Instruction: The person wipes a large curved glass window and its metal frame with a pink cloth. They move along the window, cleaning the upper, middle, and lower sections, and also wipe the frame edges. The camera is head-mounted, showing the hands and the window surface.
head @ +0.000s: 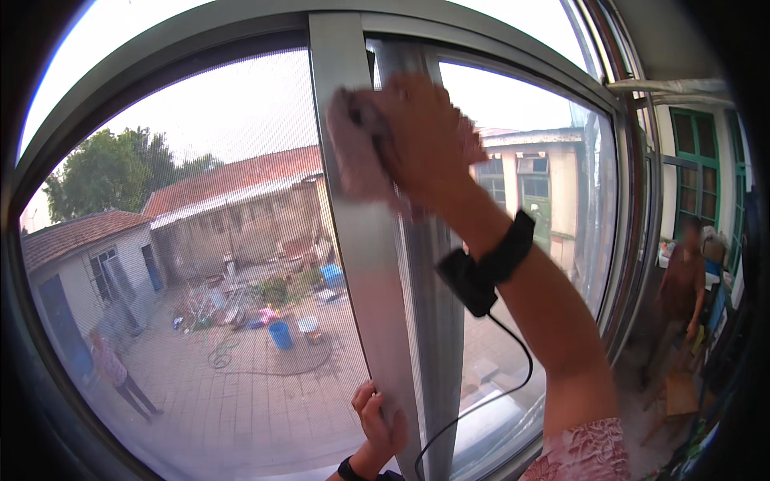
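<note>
My right hand (pixel 421 132) is raised high and pressed around a pinkish cloth (pixel 358 162), which lies against the upper part of a metal window frame's upright (pixel 379 258). A black strap with a small black box and a cable sits on that wrist. Low down, my left hand (pixel 382 418) rests on the same upright, its fingers curled at the edge beside the mesh screen (pixel 240 240). It wears a dark wristband. Whether those fingers grip the upright is hard to tell. To the right stands a glass pane (pixel 511 361).
Through the mesh lies a paved yard with a blue bucket (pixel 280 335), a hose, piled clutter and a person (pixel 117 370). Indoors at the far right, another person (pixel 683 282) stands near a wooden stool (pixel 681 394). The window's outer frame (pixel 625 240) curves around.
</note>
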Available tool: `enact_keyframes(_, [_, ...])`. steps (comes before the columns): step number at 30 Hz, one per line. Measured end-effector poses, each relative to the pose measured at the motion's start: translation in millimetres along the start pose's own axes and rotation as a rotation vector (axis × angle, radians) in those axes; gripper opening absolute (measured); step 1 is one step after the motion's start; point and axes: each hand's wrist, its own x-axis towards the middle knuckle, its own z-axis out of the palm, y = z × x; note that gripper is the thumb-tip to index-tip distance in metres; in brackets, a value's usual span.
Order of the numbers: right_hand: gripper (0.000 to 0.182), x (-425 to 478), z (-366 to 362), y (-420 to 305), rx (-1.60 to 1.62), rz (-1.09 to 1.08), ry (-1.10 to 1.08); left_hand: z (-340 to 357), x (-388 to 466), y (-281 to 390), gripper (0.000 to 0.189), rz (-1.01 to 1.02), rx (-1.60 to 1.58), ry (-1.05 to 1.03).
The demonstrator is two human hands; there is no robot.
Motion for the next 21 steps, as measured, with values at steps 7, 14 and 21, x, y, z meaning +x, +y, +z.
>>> enact_keyframes(7, [0.03, -138.8, -48.0, -33.5, 0.137, -0.099, -0.28, -0.4, -5.0, -1.5, 0.048, -0.014, -0.006, -0.005])
enact_keyframes(14, [0.032, -6.9, -12.7, 48.9, -0.279, 0.005, 0.011, -0.4, -7.3, -5.5, 0.046, 0.022, 0.023, 0.006])
enact_keyframes(21, [0.035, -24.9, -20.0, 29.0, -0.139, -0.05, -0.095, -3.6, 4.7, 8.6, 0.051, 0.075, 0.044, -0.017])
